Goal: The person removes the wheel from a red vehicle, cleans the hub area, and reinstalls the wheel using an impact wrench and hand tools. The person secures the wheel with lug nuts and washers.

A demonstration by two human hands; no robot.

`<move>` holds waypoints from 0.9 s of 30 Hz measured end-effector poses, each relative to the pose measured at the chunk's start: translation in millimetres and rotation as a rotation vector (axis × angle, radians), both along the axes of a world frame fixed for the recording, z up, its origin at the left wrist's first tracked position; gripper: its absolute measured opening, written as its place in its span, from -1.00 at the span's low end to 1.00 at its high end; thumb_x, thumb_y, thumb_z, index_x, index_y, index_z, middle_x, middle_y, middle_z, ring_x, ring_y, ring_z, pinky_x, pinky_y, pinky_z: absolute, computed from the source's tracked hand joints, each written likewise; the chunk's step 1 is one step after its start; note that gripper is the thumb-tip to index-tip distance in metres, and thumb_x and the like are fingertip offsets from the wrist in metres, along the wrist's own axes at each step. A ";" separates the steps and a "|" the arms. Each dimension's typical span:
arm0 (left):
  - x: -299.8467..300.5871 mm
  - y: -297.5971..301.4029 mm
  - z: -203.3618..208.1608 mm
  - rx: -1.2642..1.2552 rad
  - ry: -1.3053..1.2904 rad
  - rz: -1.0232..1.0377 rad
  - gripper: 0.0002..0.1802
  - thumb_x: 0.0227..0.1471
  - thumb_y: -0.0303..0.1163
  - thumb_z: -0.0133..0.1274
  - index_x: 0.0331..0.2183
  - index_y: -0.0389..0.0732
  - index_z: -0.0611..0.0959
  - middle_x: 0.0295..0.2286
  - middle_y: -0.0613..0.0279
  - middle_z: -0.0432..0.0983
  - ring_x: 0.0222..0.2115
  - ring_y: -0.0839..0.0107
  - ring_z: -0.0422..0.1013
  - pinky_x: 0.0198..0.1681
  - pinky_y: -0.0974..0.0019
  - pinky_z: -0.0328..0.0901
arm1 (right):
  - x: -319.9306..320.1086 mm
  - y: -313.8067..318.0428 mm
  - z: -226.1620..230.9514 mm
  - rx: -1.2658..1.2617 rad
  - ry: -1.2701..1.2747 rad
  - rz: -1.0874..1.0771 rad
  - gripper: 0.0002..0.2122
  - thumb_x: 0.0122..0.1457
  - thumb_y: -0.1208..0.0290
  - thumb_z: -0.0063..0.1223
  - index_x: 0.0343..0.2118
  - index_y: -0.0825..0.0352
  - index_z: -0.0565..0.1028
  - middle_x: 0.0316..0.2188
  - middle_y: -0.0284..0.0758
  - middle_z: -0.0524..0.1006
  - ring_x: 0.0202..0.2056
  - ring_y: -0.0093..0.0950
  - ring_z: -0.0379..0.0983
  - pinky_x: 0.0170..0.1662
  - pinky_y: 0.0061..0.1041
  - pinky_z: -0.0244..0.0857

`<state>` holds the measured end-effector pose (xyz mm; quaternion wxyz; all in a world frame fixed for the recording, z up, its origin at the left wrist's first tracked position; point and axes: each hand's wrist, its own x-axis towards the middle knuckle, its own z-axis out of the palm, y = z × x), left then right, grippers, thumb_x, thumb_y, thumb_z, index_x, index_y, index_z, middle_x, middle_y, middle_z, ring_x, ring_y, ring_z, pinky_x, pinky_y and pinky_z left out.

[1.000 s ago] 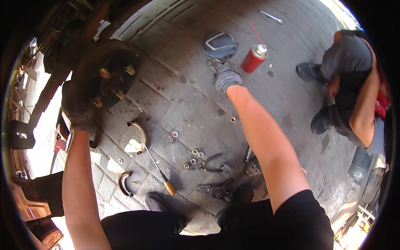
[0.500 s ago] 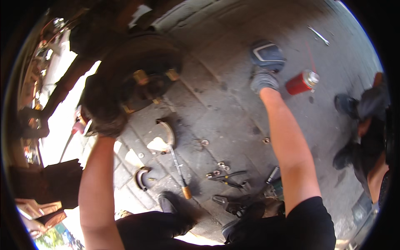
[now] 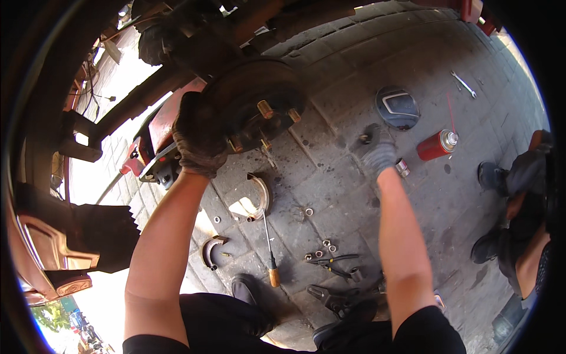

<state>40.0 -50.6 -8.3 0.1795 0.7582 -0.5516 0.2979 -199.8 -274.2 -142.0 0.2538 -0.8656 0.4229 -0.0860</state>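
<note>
the grey paved floor (image 3: pixel 345 194) bears a red can (image 3: pixel 435 146), a wrench (image 3: pixel 464 84), pliers (image 3: pixel 331 260), nuts (image 3: pixel 319 253) and a screwdriver (image 3: pixel 272 262).

Brake drum (image 3: pixel 253 85) looks like dark, matt metal from my end, pretty grimy, while the wheel studs (image 3: pixel 265 109) have a brassy metallic shine. Left glove (image 3: pixel 199 141) reads to me as dull, dirty cloth; right glove (image 3: pixel 379 153) seems to be cloth too, but its texture is lost to blur. Spray can (image 3: pixel 433 146) has glossy paint and a bright metal top (image 3: pixel 449 139). The wrench (image 3: pixel 464 84) is smooth, shiny metal. I'd call the screwdriver handle (image 3: pixel 273 277) wood, can't swear to it. Paving (image 3: pixel 345 177) is rough, matt and stained. Black sleeve (image 3: pixel 430 330): plain matt cloth.
</note>
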 end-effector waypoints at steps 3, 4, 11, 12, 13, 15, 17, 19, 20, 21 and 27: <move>3.7 -1.0 -2.8 -0.050 0.197 0.015 -0.80 -0.19 -0.36 0.08 -0.43 -0.22 0.49 -0.45 0.07 0.35 -0.43 0.08 0.36 -0.37 0.17 0.28 | 29.8 81.5 37.6 -0.031 -0.631 0.023 -0.82 -0.15 0.52 0.14 -0.40 0.30 0.48 -0.52 -0.23 0.49 -0.48 -0.42 0.45 -0.39 -0.46 0.35; 4.2 -1.5 -3.0 -0.049 0.284 0.026 -0.79 -0.17 -0.35 0.07 -0.42 -0.22 0.49 -0.44 0.06 0.36 -0.42 0.07 0.37 -0.36 0.16 0.28 | 36.5 104.5 50.2 -0.077 -0.784 0.034 -0.81 -0.16 0.53 0.15 -0.41 0.31 0.48 -0.51 -0.23 0.49 -0.47 -0.41 0.45 -0.38 -0.46 0.36; 1.0 -5.3 -0.7 0.104 0.174 0.206 -0.67 0.04 -0.15 -0.09 -0.31 -0.24 0.49 -0.40 -0.10 0.44 -0.32 -0.09 0.38 -0.28 0.01 0.29 | 87.8 155.0 94.9 0.031 -0.888 -0.102 -0.72 -0.15 0.50 0.16 -0.28 0.26 0.47 -0.43 -0.17 0.46 -0.35 -0.22 0.42 -0.27 -0.29 0.36; 0.8 -5.6 -1.6 0.047 0.260 0.184 -0.64 0.06 -0.12 -0.11 -0.31 -0.25 0.50 -0.40 -0.13 0.45 -0.30 -0.11 0.38 -0.26 -0.01 0.28 | 89.4 156.9 96.7 0.054 -0.880 -0.111 -0.71 -0.14 0.50 0.16 -0.27 0.26 0.47 -0.42 -0.18 0.46 -0.34 -0.23 0.43 -0.26 -0.29 0.36; 1.6 -6.4 -2.3 -0.012 0.344 0.158 -0.60 0.08 -0.08 -0.14 -0.31 -0.25 0.50 -0.39 -0.15 0.46 -0.29 -0.13 0.38 -0.25 -0.03 0.28 | 91.3 157.5 98.3 0.073 -0.875 -0.122 -0.71 -0.14 0.50 0.16 -0.26 0.26 0.48 -0.41 -0.20 0.47 -0.33 -0.23 0.43 -0.24 -0.30 0.36; 2.8 -7.7 -4.1 -0.004 0.350 0.149 -0.59 0.07 -0.07 -0.14 -0.29 -0.24 0.49 -0.38 -0.14 0.46 -0.28 -0.14 0.38 -0.23 -0.04 0.28 | 94.0 159.9 100.5 -0.013 -0.875 -0.135 -0.71 -0.13 0.51 0.17 -0.25 0.25 0.48 -0.39 -0.22 0.48 -0.33 -0.25 0.43 -0.23 -0.31 0.37; 3.3 -8.5 -4.7 0.002 0.346 0.159 -0.59 0.07 -0.06 -0.14 -0.28 -0.24 0.48 -0.37 -0.13 0.46 -0.28 -0.14 0.38 -0.23 -0.05 0.28 | 96.1 162.9 102.4 -0.197 -0.872 -0.131 -0.71 -0.12 0.52 0.16 -0.24 0.25 0.50 -0.37 -0.23 0.49 -0.33 -0.28 0.44 -0.23 -0.33 0.38; 2.1 -9.0 -4.0 0.001 0.334 0.184 -0.60 0.06 -0.07 -0.14 -0.27 -0.23 0.48 -0.37 -0.12 0.46 -0.29 -0.14 0.38 -0.24 -0.05 0.28 | 96.4 165.5 103.7 -0.192 -0.904 -0.134 -0.72 -0.10 0.52 0.16 -0.24 0.26 0.50 -0.35 -0.23 0.50 -0.34 -0.31 0.45 -0.25 -0.35 0.39; 1.2 -8.8 -3.0 -0.023 0.364 0.176 -0.60 0.06 -0.07 -0.13 -0.27 -0.23 0.47 -0.37 -0.12 0.46 -0.29 -0.14 0.38 -0.25 -0.05 0.28 | 96.0 166.5 104.1 -0.180 -0.914 -0.129 -0.72 -0.09 0.52 0.16 -0.24 0.26 0.50 -0.34 -0.23 0.50 -0.35 -0.32 0.46 -0.26 -0.37 0.39; -0.4 -8.3 -1.9 -0.045 0.395 0.169 -0.60 0.06 -0.07 -0.13 -0.28 -0.23 0.47 -0.37 -0.11 0.46 -0.29 -0.13 0.38 -0.25 -0.05 0.29 | 95.0 167.8 104.3 -0.070 -0.914 -0.149 -0.72 -0.09 0.52 0.16 -0.23 0.27 0.50 -0.33 -0.22 0.51 -0.35 -0.32 0.47 -0.25 -0.38 0.39; -6.5 -6.4 5.3 -0.114 0.488 0.138 -0.59 0.02 -0.03 -0.08 -0.30 -0.20 0.46 -0.40 -0.13 0.48 -0.34 -0.12 0.41 -0.29 -0.07 0.30 | 89.2 167.4 104.0 0.001 -0.870 -0.148 -0.67 -0.01 0.46 0.15 -0.13 0.31 0.49 -0.27 -0.17 0.52 -0.31 -0.30 0.50 -0.21 -0.41 0.38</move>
